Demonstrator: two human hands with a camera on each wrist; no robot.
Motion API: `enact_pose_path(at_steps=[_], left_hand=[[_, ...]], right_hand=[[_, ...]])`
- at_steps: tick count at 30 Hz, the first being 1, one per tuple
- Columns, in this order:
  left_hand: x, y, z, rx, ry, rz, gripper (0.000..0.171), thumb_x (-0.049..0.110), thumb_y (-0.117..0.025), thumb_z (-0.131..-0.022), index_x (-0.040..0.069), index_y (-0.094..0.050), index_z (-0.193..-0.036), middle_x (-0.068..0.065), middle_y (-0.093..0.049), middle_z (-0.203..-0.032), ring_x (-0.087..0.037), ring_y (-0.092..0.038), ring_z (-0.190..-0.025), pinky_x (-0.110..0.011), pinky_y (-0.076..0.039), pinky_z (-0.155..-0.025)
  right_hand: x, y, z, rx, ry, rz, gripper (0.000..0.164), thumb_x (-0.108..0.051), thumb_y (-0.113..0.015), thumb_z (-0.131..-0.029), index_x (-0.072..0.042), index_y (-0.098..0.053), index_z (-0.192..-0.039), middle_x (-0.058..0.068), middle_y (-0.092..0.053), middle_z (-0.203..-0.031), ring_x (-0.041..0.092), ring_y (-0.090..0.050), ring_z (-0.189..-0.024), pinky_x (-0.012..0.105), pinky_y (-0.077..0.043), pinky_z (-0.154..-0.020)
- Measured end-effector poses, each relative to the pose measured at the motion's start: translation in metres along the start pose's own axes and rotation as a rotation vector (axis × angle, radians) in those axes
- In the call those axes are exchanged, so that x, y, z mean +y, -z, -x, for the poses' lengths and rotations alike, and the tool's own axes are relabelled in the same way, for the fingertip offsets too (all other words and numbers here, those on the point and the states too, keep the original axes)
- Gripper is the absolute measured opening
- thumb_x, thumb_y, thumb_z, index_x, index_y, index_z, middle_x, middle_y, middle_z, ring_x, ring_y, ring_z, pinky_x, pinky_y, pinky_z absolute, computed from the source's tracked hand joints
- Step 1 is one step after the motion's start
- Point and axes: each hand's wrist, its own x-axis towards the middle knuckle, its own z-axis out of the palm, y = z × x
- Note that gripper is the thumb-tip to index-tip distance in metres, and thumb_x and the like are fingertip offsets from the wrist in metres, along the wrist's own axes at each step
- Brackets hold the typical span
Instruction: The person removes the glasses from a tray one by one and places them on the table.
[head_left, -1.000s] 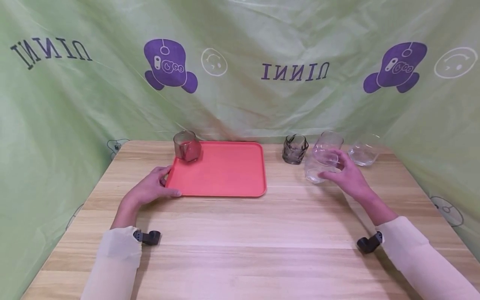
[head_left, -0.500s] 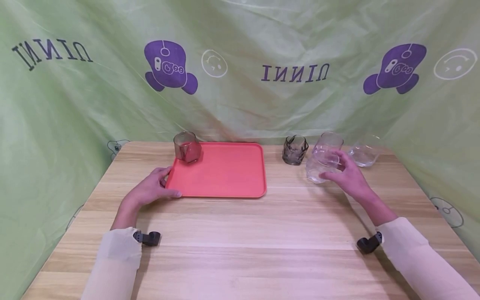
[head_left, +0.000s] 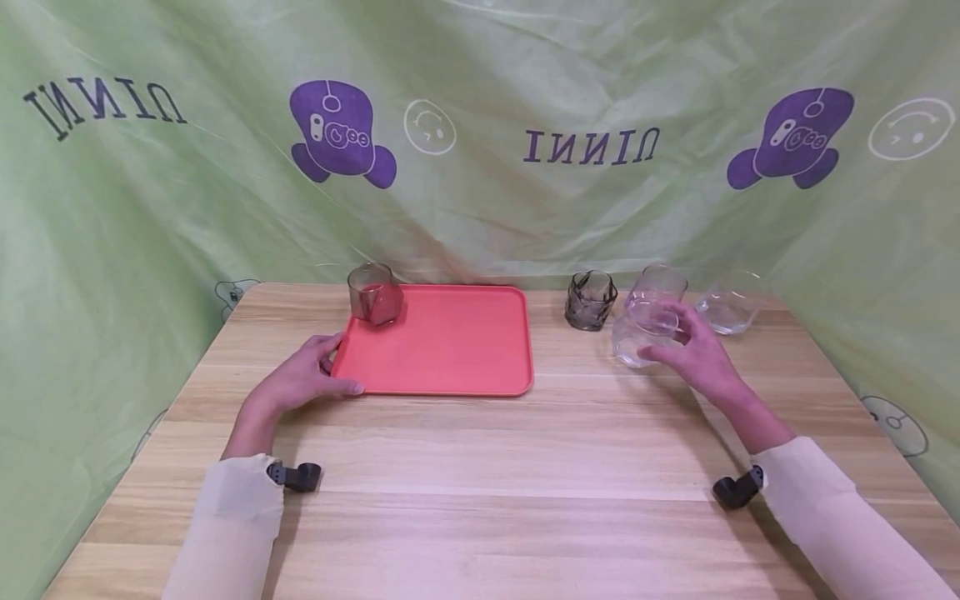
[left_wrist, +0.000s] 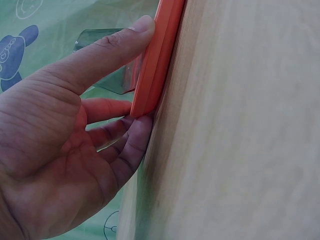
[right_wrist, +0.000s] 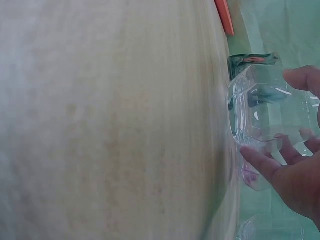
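Note:
My left hand (head_left: 296,377) holds the near left corner of a red tray (head_left: 442,350). In the left wrist view its thumb lies along the tray rim (left_wrist: 154,65), with the other fingers at the corner's side and underneath. A smoky grey glass (head_left: 375,296) stands upright on the tray's far left corner. My right hand (head_left: 701,354) grips a clear drinking glass (head_left: 628,343) at the table's right side. In the right wrist view, thumb and fingers reach around this clear glass (right_wrist: 270,115), partly seen through its wall.
A dark faceted glass (head_left: 591,302) stands left of the held glass. Behind that one is a pinkish clear glass (head_left: 663,282), and another clear glass (head_left: 727,310) stands to its right. A green printed curtain (head_left: 480,200) hangs around the wooden table (head_left: 480,500).

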Motion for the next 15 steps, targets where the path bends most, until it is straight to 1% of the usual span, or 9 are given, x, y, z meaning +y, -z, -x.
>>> enact_pose_path(at_steps=[4, 10, 15], left_hand=[[0.0006, -0.0004, 0.0, 0.0, -0.009, -0.003, 0.109, 0.03, -0.09, -0.081, -0.004, -0.023, -0.161, -0.026, -0.039, -0.134, -0.032, -0.053, -0.097, -0.039, -0.043, -0.083], [-0.0001, 0.0, 0.0012, 0.004, -0.002, -0.002, 0.109, 0.03, -0.091, -0.081, -0.003, -0.024, -0.161, -0.025, -0.039, -0.135, -0.032, -0.052, -0.098, -0.04, -0.043, -0.084], [-0.0004, 0.0, 0.0003, 0.004, -0.01, -0.011, 0.109, 0.031, -0.09, -0.081, -0.003, -0.024, -0.161, -0.025, -0.04, -0.133, -0.031, -0.051, -0.097, -0.041, -0.043, -0.082]], right_hand=[[0.0004, -0.0011, 0.0008, -0.003, -0.003, -0.003, 0.102, -0.02, -0.086, -0.086, -0.007, -0.02, -0.163, 0.025, -0.034, -0.158, 0.049, -0.04, -0.138, 0.062, -0.039, -0.105], [-0.0018, -0.003, 0.0015, -0.005, 0.016, -0.008, 0.1, -0.02, -0.085, -0.086, -0.006, -0.021, -0.162, 0.026, -0.035, -0.157, 0.05, -0.04, -0.137, 0.062, -0.04, -0.104], [-0.0031, -0.004, 0.002, -0.006, 0.016, -0.014, 0.1, -0.019, -0.084, -0.088, -0.005, -0.02, -0.162, 0.027, -0.035, -0.157, 0.05, -0.039, -0.138, 0.062, -0.041, -0.103]])
